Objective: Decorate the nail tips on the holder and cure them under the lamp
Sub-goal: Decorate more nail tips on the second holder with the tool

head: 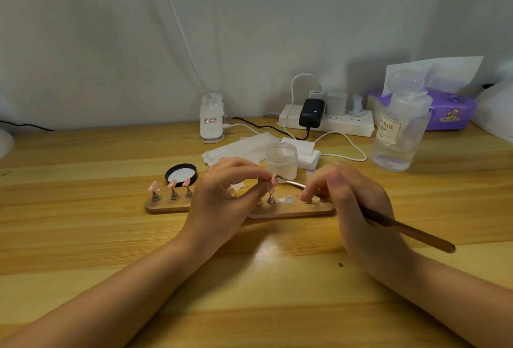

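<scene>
Holder (291, 210) flat on the table (83, 236), centre; everything else placed from it.

Left hand (222, 195) over the holder's middle, fingers (249, 174) pinched narrow on a pink tip (274, 179) lifted just above the holder. Whether its stand (271, 199) is lifted off the board, cannot tell. Three more tips (170, 184) upright at the holder's left end.

Right hand (358, 203) over the holder's right end, fingers closed on a brush (402, 227) in a pen grip; metal end touching or just short of the held tip. Little finger looks braced on the holder.

Open jar (281, 160) just behind the holder, lid (181, 175) behind its left part; clip lamp (211, 117) farther back.

Step, by my reading: applying gel. Do it well by keeping the brace, light short strokes, tip held steady, gel off the edges.

Both forearms low over the table, wrists angled inward.
</scene>
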Tool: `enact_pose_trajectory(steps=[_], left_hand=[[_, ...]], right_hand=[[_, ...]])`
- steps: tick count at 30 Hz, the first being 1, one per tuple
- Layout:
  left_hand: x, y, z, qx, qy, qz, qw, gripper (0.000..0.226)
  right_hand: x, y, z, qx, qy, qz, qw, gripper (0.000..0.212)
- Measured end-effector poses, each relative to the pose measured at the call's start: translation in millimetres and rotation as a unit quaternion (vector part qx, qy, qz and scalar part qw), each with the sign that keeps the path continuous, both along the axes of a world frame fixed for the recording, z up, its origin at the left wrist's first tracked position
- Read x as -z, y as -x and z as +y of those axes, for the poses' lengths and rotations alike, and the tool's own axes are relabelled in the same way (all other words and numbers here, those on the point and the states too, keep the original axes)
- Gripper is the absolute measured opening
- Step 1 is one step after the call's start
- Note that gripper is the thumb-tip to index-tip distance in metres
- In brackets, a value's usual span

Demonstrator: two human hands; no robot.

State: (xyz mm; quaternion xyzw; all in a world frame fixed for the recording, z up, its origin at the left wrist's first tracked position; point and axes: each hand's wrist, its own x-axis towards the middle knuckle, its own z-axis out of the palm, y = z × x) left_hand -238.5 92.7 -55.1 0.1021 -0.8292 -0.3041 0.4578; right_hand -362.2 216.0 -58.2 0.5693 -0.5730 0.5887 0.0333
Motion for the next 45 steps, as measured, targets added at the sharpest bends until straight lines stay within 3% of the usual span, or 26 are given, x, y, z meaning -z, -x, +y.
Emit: enact_pose_trajectory(steps=[3, 11, 17, 24, 30, 33, 38, 43, 45], left_hand=[[0.2, 0.0, -0.1, 0.003, 0.005, 0.007, 1.000, 0.019], [-0.4, 0.3, 0.7, 0.003, 0.002, -0.005, 1.000, 0.013], [-1.0, -0.5, 0.8, 0.005, 0.001, 0.002, 1.000, 0.017], [0.1, -0.7, 0.0, -0.004, -0.021, -0.026, 0.999, 0.013], [-3.3, -1.6, 2.9, -0.005, -0.029, -0.009, 1.000, 0.017], [-1.7, -1.4, 1.9, -0.005, -0.031, -0.013, 0.999, 0.015], [1.8, -1.0, -1.1, -0.004, -0.043, -0.023, 0.999, 0.012], [0.6, -2.2, -0.3, -0.005, -0.048, -0.009, 0.999, 0.017], [0.4, -2.4, 0.2, -0.004, -0.050, -0.010, 0.999, 0.017]], right_hand=[[0.5, -1.3, -0.2, -0.011, -0.001, 0.019, 1.000, 0.035], [2.1, 3.7, -1.0, 0.008, -0.024, -0.036, 0.999, 0.036], [3.3, 0.3, -2.0, -0.019, 0.010, 0.047, 0.999, 0.038], [2.7, 5.0, -1.6, -0.002, -0.023, -0.059, 0.998, 0.038], [2.8, 0.5, -3.5, -0.012, 0.024, 0.084, 0.996, 0.042], [3.0, 2.7, -2.3, -0.011, 0.003, 0.039, 0.999, 0.034], [2.3, 4.5, -1.5, 0.003, -0.019, -0.047, 0.999, 0.038], [1.6, -0.4, -2.6, -0.008, 0.020, 0.080, 0.997, 0.046], [2.7, 0.9, -3.2, -0.010, 0.014, 0.074, 0.997, 0.044]])
